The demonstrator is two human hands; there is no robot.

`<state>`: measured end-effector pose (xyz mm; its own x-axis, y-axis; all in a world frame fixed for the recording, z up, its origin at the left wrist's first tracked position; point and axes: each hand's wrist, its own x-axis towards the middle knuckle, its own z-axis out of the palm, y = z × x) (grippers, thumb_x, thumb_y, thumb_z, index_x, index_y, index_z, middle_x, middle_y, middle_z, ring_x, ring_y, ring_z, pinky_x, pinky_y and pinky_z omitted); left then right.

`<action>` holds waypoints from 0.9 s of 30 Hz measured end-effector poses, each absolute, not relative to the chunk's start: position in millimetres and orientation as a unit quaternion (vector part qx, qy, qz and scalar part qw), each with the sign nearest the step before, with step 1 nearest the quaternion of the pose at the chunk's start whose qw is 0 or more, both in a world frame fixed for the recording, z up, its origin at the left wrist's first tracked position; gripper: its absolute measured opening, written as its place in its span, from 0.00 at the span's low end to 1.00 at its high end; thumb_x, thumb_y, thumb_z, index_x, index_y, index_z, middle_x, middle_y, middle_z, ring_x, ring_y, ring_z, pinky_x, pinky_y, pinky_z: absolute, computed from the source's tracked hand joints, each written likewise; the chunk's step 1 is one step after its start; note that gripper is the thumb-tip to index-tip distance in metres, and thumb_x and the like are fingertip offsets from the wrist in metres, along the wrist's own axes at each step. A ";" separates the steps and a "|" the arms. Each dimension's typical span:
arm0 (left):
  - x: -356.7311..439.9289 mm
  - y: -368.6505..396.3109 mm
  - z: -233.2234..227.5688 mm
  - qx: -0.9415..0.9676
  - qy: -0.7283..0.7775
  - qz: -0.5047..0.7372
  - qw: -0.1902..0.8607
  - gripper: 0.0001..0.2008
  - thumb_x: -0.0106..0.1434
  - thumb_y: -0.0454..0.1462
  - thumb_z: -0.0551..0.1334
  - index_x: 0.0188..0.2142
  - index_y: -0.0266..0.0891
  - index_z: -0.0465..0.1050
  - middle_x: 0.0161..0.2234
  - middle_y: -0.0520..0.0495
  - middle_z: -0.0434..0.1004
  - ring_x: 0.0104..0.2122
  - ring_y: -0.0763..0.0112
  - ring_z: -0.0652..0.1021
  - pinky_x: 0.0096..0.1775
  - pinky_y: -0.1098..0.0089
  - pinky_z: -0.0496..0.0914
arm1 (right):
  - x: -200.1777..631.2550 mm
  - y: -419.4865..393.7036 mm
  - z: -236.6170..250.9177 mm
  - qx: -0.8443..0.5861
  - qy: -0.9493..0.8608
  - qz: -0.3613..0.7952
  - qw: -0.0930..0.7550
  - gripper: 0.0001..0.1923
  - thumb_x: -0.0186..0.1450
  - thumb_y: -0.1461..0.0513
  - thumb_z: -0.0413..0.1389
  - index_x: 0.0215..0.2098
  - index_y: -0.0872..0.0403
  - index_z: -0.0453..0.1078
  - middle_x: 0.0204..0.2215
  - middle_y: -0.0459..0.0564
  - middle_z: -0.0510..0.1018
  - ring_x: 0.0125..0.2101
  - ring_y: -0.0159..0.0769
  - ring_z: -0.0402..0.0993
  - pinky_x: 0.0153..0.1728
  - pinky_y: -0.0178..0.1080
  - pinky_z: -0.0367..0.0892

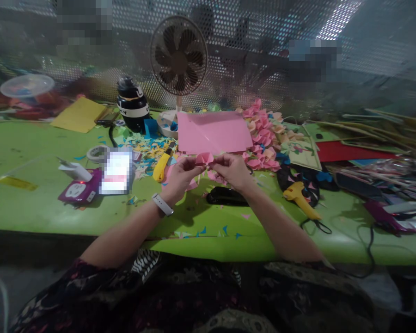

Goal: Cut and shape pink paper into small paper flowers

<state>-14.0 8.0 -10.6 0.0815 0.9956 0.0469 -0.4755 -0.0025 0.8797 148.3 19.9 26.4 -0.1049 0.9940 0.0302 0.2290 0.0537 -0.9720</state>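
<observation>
Between my two hands, above the green table (201, 247), is a small folded pink paper flower (204, 159). My left hand (180, 178), with a pale watch band on its wrist, pinches the flower's left side. The fingers of my right hand (233, 170) close on its right side. Just below my right hand lies a black stapler (227, 196). A yellow box cutter (162, 164) rests left of my left hand. Behind the hands is a sheet of pink paper (213, 132), with a heap of pink paper flowers (263, 138) to its right.
A small fan (179, 55) and a black bottle (133, 106) stand at the back. Paper scraps (149, 148) litter the middle. A lit phone (117, 171) and purple box (79, 189) lie left. A yellow glue gun (302, 200) and paper stacks (360, 150) are at right.
</observation>
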 end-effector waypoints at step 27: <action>-14.5 2.5 1.6 0.270 0.395 0.573 0.665 0.11 0.59 0.38 0.70 0.34 0.39 0.67 0.31 0.50 0.81 0.25 0.77 0.80 0.22 0.80 0.64 | 148.7 19.4 18.1 -0.491 -0.610 0.365 0.505 0.13 0.55 0.53 0.63 0.29 0.54 0.71 0.21 0.44 0.74 0.21 0.28 0.67 0.21 0.33 0.66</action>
